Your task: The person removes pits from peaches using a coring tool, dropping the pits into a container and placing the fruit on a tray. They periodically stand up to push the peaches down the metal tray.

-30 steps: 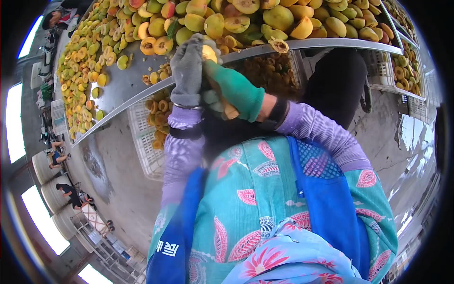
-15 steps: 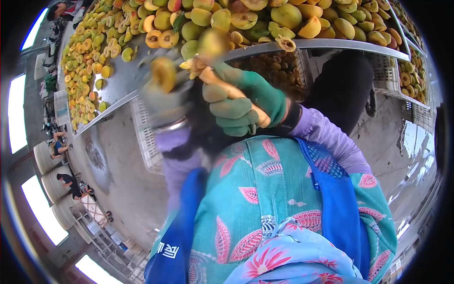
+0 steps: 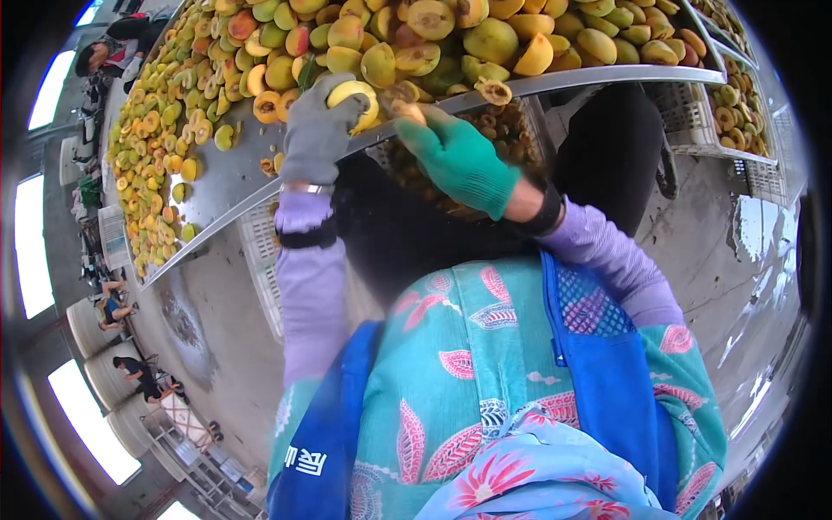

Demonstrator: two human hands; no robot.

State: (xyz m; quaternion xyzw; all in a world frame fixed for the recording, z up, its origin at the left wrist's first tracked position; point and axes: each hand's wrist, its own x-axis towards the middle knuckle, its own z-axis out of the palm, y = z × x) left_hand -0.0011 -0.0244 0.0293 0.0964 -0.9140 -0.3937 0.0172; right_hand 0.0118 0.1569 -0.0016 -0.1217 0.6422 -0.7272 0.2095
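My left hand (image 3: 317, 130), in a grey glove, is closed around a yellow peach (image 3: 357, 104) at the metal table's front edge. Beside it, my right hand (image 3: 459, 160) in a green glove grips a wooden-handled tool (image 3: 408, 111). Its tip end is blurred and close to the fruit; most of the handle is hidden by the glove. Beyond both hands, halved and whole peaches (image 3: 507, 39) are heaped on the metal table (image 3: 247, 147). One cut peach half (image 3: 493, 91) rests on the table's rim.
Under the table, a crate holds cut fruit pieces (image 3: 507, 126). White plastic crates (image 3: 260, 251) stand at the left and right (image 3: 680, 113). More fruit (image 3: 737, 117) lies on a tray at the right. Other people (image 3: 139, 377) sit at the far left on the concrete floor.
Both hands have moved forward to the table edge. The left hand's fruit has shifted right and up, and the right hand has turned so the tool's handle is mostly covered.
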